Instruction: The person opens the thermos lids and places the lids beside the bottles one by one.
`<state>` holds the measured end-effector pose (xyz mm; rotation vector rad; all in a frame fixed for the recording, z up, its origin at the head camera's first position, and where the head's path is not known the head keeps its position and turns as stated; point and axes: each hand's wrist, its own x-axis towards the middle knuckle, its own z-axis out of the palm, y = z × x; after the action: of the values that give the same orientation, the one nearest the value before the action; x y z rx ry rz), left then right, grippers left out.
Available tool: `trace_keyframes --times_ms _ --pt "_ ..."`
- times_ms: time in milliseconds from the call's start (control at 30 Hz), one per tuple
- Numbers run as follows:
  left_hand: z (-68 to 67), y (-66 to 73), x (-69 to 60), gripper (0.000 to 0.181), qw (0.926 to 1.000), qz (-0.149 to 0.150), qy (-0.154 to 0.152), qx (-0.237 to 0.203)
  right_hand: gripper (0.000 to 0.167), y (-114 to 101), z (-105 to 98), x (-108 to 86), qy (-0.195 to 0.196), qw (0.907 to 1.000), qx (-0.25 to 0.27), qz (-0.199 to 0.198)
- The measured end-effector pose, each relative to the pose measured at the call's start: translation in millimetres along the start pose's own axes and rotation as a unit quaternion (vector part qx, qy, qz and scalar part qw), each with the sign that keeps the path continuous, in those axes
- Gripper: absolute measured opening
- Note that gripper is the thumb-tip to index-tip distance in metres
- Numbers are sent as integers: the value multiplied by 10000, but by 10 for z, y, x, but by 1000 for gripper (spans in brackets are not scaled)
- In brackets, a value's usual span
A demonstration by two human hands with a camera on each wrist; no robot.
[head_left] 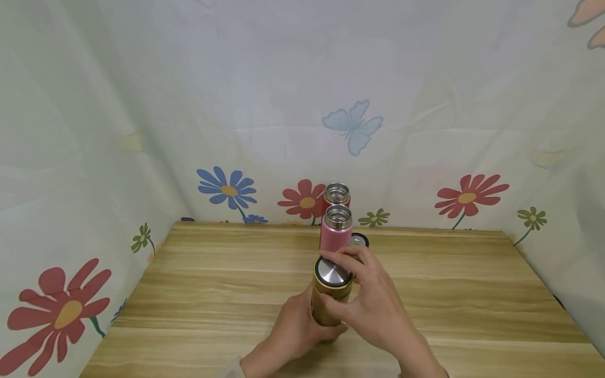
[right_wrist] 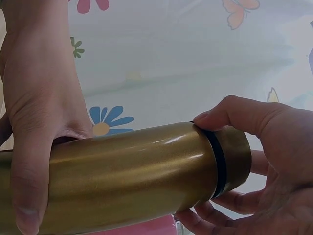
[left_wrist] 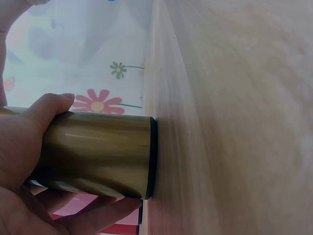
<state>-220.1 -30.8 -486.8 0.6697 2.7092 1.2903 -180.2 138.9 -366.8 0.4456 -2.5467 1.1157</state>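
A gold thermos bottle (head_left: 325, 311) stands in front of me, its lid (head_left: 334, 271) topped with a shiny silver disc. My left hand (head_left: 296, 326) grips the body low down. In the left wrist view, the dark base of the gold thermos bottle (left_wrist: 98, 152) is at the table surface. My right hand (head_left: 380, 299) holds the lid between thumb and fingers. A dark ring shows between lid (right_wrist: 235, 159) and body in the right wrist view. Just behind are a pink thermos bottle (head_left: 336, 240) and a red thermos bottle (head_left: 323, 205), both with bare steel mouths.
A round dark-rimmed lid (head_left: 360, 240) sits right of the pink bottle, partly hidden by my right hand. The wood-grain table (head_left: 227, 283) meets a flower-printed cloth (head_left: 264, 105) at its back and sides.
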Motion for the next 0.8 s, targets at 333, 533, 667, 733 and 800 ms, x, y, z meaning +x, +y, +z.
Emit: trace_keyframes --times_ms 333,533,667,733,800 --pt "13 -18 5 76 10000 41 38 54 75 -9 13 -1 17 10000 59 -40" --pt "19 -17 5 77 9999 -108 13 28 78 -49 68 -22 477 9974 -530 -125" --pt "20 -12 2 77 9998 -187 -12 38 80 -97 89 -36 776 9916 -1033 15" --pt "21 -11 -1 77 9998 -187 -15 43 81 -121 96 -42 893 9881 -1249 85" --pt "21 -9 -3 77 9998 -162 9 60 80 -144 104 -45 962 9854 -1398 151"
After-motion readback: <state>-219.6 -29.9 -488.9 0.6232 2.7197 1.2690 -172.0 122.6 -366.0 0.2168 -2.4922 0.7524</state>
